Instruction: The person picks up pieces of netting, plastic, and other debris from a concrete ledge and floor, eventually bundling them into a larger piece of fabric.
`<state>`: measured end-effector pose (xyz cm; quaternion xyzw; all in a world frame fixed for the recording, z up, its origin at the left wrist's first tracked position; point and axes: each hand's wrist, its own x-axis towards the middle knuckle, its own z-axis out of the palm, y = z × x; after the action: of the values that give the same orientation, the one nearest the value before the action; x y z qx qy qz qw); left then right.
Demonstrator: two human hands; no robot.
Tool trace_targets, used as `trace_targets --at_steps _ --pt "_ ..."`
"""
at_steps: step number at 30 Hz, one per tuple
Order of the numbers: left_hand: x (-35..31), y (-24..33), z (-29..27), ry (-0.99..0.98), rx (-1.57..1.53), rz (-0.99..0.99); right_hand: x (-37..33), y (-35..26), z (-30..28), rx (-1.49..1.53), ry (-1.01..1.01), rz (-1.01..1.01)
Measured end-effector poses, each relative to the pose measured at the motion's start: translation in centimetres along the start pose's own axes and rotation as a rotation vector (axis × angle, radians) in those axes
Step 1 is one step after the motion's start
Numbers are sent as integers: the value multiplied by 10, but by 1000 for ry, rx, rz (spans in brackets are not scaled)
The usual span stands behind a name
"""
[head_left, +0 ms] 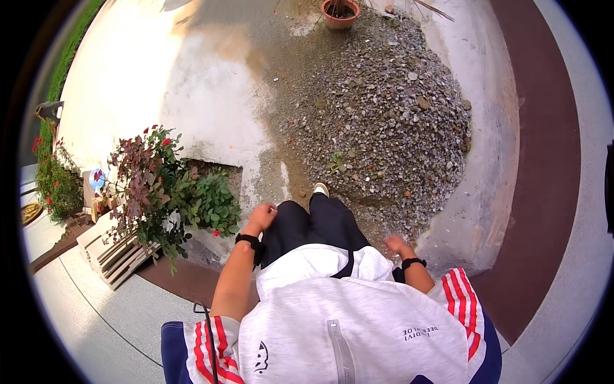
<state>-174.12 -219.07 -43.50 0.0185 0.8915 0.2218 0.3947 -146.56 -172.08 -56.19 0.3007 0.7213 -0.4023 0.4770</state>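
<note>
I look straight down my own body at a white zipped jacket with red-striped navy sleeves and black trousers. My left hand (261, 217) hangs loosely curled beside my left thigh, holding nothing, with a black band on the wrist. My right hand (398, 244) hangs by my right hip with fingers loosely apart and empty, also with a black wristband. One light shoe (321, 189) steps onto concrete at the near edge of a gravel pile (384, 121).
A bush with red flowers (169, 189) grows from a square gap in the concrete at my left, beside stacked wooden slats (112, 253). A terracotta pot (339, 13) stands beyond the gravel. A dark red paved strip (543, 192) curves along the right.
</note>
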Motion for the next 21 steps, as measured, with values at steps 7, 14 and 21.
trace_targets --at_steps 7,14,21 --pt "116 -13 -156 129 21 137 69 -263 -69 362 136 -142" --pt "283 -116 -302 -22 -41 58 184 -526 -102 300 184 -227" --pt "500 -186 -435 -157 -50 4 343 -771 -138 -182 72 -144"
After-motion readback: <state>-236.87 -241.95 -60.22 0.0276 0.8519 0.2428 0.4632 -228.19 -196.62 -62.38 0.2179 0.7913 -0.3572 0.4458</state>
